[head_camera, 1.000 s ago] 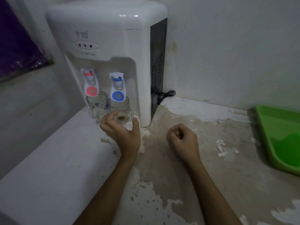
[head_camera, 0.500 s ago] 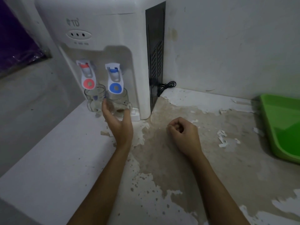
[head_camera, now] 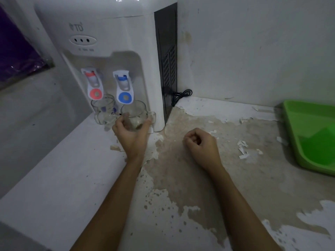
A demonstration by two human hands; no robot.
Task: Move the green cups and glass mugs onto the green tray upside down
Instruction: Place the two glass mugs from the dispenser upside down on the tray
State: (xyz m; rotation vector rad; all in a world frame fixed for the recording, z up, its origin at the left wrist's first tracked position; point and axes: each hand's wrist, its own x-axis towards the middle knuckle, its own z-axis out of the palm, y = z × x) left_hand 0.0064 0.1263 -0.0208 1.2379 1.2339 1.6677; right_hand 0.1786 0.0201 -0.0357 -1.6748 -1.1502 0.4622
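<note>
Two clear glass mugs stand upright under the taps of a white water dispenser [head_camera: 112,35]. My left hand [head_camera: 131,135] wraps around the right glass mug [head_camera: 135,115], below the blue tap, with fingers on both sides of it. The left glass mug [head_camera: 103,110] stands untouched under the red tap. My right hand [head_camera: 200,145] is a closed fist, holding nothing, over the counter to the right of the dispenser. The green tray [head_camera: 315,134] lies at the far right, cut off by the frame edge. No green cups are in view.
A black power cord [head_camera: 178,96] coils behind the dispenser against the white wall. The counter [head_camera: 181,178] has peeling white paint with loose flakes near the tray. A grey ledge and a purple sheet [head_camera: 16,51] sit at the far left.
My left hand has reached forward and closed around the right glass mug under the blue tap. The right fist has hardly moved. The camera has come closer.
</note>
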